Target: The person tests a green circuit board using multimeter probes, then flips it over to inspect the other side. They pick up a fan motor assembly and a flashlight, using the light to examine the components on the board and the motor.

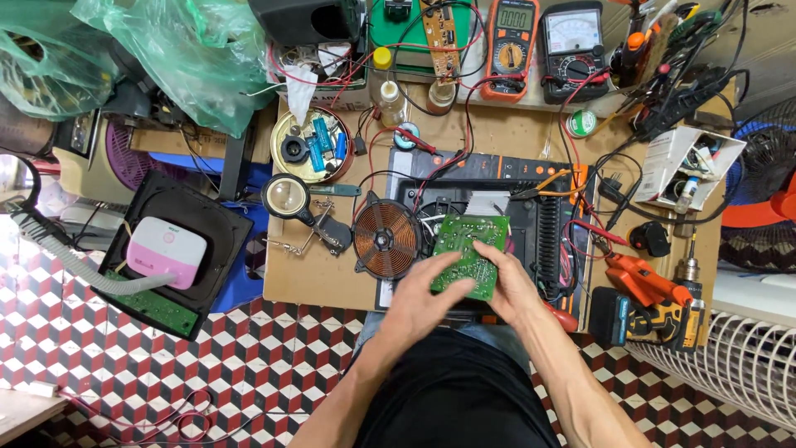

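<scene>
Both hands hold a green circuit board tilted above an opened black appliance base on the workbench. My left hand grips the board's lower left edge from beneath. My right hand holds its lower right side, thumb on the board. Just left of the board lies a round copper induction coil, joined to the base by wires. Red and black wires run from the appliance base toward the back of the bench.
An orange digital multimeter and a black analogue meter stand at the back. A magnifier on a clip stand, a tin of parts, an orange cordless drill, green plastic bags and a pink-and-white device surround the bench.
</scene>
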